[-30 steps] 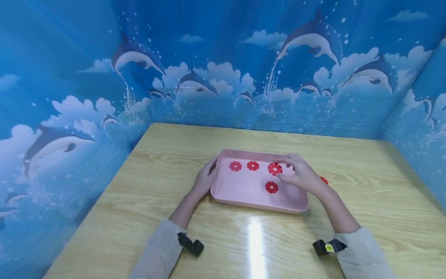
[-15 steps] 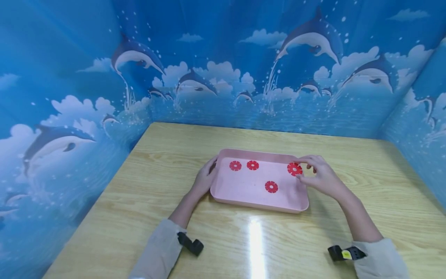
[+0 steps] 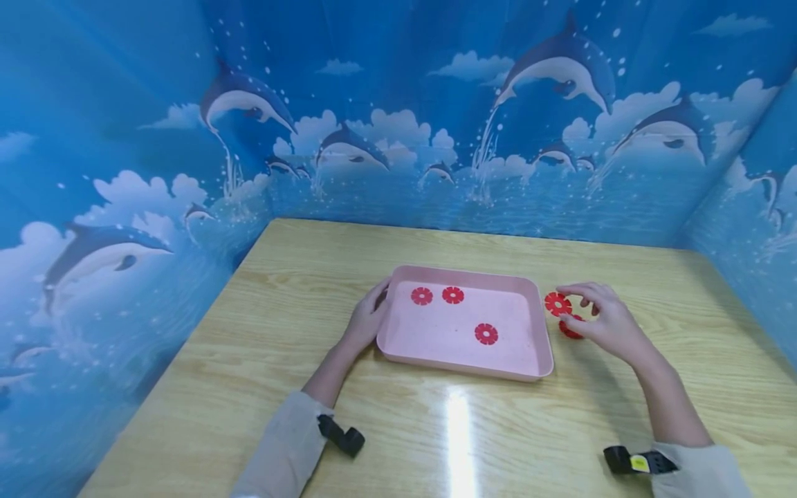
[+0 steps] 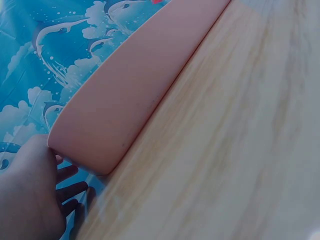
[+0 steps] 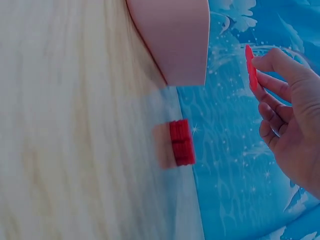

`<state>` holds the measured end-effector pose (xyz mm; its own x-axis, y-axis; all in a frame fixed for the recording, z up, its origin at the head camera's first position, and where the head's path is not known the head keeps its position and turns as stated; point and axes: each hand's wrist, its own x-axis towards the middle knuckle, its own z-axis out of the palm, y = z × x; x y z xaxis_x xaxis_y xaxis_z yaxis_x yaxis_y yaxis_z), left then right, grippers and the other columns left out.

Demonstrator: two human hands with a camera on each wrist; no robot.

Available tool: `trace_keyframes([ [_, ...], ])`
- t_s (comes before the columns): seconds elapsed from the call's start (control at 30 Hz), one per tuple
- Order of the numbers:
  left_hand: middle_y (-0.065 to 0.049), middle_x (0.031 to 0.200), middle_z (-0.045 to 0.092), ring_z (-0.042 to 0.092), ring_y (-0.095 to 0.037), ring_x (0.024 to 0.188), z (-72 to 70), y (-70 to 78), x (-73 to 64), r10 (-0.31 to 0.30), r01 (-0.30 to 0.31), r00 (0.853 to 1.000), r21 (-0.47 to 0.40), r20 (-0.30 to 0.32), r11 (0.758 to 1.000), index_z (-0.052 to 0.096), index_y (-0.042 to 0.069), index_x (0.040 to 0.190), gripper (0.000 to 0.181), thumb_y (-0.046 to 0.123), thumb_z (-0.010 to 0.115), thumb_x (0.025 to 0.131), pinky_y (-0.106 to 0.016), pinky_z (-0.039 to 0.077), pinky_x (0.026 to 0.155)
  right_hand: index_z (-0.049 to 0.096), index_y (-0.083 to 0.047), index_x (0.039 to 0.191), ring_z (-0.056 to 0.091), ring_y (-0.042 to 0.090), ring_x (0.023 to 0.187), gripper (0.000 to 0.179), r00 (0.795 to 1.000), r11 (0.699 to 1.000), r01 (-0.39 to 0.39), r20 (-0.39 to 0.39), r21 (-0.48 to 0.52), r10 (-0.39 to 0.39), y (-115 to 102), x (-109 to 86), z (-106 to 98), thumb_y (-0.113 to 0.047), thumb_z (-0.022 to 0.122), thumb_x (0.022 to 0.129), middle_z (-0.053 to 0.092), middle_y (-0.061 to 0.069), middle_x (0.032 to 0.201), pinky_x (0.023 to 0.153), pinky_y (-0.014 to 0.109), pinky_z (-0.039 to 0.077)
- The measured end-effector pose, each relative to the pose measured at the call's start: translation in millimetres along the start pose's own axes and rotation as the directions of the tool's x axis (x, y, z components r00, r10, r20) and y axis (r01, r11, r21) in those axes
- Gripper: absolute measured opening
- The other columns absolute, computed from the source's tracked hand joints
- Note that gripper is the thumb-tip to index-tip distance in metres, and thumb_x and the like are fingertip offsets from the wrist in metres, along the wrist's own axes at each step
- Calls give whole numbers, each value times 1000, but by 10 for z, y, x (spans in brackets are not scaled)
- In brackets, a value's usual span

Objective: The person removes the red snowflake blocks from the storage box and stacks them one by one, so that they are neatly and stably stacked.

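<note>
My right hand pinches a red notched disc, like a snowflake building disc, between thumb and fingertips. In the right wrist view the held disc is seen edge-on, raised above the table. Partly behind the fingers, a stack of red discs stands on the table right of the pink tray. Its layers show in the right wrist view as a short red stack. My left hand rests against the tray's left end, its extended fingers along the outside of the wall.
Inside the tray lie two red discs near the back wall, a left one and a right one, plus another disc toward the front. The wooden table meets a dolphin-printed curtain at its back.
My right hand has carried the pinched disc rightward from over the tray, past its right wall, to beside the stack. The left hand and tray have stayed put.
</note>
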<state>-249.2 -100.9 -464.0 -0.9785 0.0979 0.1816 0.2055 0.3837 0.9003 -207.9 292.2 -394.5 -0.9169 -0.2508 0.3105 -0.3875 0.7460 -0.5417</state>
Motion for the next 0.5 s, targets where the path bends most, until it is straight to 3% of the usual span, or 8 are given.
trace_keyframes([
  [0.5, -12, 136, 44, 41, -25, 123, 11, -2, 6, 2, -2, 1000, -6, -5, 1000, 42, 10, 138, 44, 8, 46, 95, -36, 32, 103, 57, 0, 120, 37, 23, 81, 42, 997, 998, -65, -28, 6, 65, 328, -159, -78, -11, 69, 82, 53, 16, 111, 58, 22, 35],
])
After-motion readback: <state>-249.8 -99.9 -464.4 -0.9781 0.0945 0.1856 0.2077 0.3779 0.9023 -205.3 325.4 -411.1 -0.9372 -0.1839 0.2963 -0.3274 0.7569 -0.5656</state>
